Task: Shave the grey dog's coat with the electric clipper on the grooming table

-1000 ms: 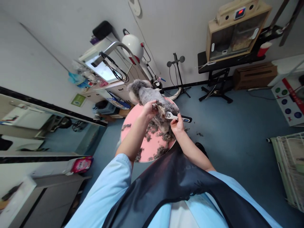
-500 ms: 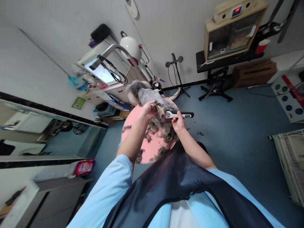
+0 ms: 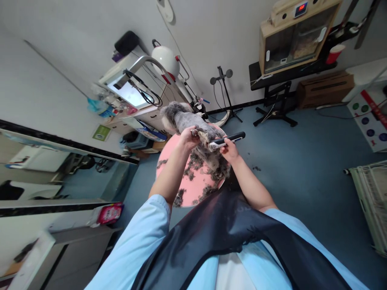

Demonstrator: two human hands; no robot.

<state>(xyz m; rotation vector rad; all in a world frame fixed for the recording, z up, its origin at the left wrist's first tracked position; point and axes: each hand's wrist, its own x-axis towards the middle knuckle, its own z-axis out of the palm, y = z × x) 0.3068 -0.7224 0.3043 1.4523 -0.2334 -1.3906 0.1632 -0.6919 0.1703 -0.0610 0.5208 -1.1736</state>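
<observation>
Nearly level, clipper [image 3: 229,139], head toward dog [image 3: 185,119]

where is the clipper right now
The clipper is just right of centre in the head view, held in the right hand, its head against the grey dog on the pink table; the left hand grips fur beside it.

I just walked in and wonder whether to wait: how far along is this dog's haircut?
Well under way, it seems. Done: clumps of cut fur litter the pink table, and the back of the dog looks short. In hand: the left hand grips a tuft at the rear while the right hand holds the clipper against it. Left: the head looks fluffy, and the legs are hidden.
</observation>
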